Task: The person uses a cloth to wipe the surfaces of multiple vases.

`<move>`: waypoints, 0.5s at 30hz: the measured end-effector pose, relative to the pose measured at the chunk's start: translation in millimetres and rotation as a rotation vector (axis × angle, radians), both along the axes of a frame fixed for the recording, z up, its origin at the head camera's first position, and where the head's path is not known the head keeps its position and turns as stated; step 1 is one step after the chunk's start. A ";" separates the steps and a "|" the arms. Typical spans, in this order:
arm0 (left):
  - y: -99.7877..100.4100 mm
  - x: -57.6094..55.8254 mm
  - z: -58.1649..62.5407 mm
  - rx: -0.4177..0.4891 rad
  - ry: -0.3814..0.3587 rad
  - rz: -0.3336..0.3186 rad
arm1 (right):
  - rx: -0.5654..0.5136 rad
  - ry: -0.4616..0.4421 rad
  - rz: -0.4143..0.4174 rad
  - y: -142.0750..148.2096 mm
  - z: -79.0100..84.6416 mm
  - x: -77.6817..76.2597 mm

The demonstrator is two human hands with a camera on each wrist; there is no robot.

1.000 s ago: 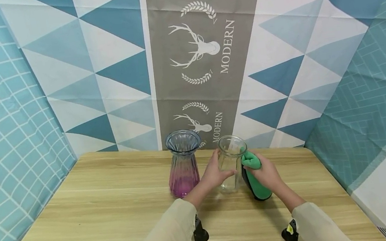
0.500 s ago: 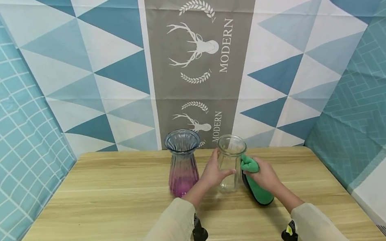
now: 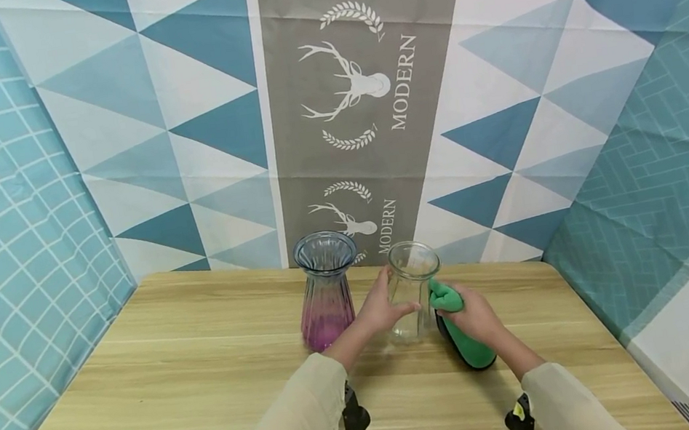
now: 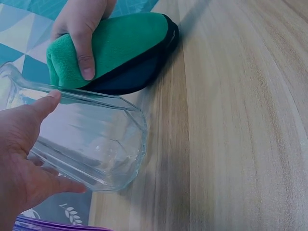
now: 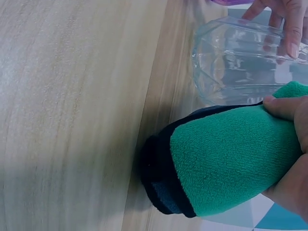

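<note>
Right hand at right edge, gripping folded green towel, thumb along its upper edge; dark trim round the free end. Clear faceted glass vessel just above, towel overlapping its near side, contact unclear. Left hand top right, fingers on the glass. Sliver of purple object at top edge, cropped. Wood-grain tabletop fills left; blue-and-white backdrop bottom right.
</note>
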State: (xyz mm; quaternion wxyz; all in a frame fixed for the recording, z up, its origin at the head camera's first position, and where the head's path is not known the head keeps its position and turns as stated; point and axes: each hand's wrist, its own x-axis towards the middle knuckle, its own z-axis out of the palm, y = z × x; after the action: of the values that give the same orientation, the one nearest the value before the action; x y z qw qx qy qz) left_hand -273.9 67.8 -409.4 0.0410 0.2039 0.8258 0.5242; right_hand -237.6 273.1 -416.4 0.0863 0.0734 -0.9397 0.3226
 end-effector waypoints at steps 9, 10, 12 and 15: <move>1.0 1.1 -2.1 0.022 0.007 0.008 | -0.051 0.068 -0.025 -2.4 13.1 -0.6; 1.4 1.5 -1.8 0.024 0.008 0.013 | -0.062 0.074 -0.028 -3.1 14.9 -0.7; 2.7 1.6 -1.8 0.022 0.012 0.024 | -0.065 0.082 -0.029 -4.0 17.5 -0.6; 4.9 1.2 -3.2 0.021 0.026 0.044 | -0.059 0.078 -0.031 -4.6 20.0 -0.1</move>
State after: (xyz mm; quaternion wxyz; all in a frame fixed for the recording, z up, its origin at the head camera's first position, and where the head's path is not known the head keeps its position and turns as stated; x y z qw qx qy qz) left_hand -272.7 72.8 -412.6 0.0164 0.1928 0.8250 0.5309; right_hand -237.7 268.5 -396.3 0.1298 0.0686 -0.9268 0.3456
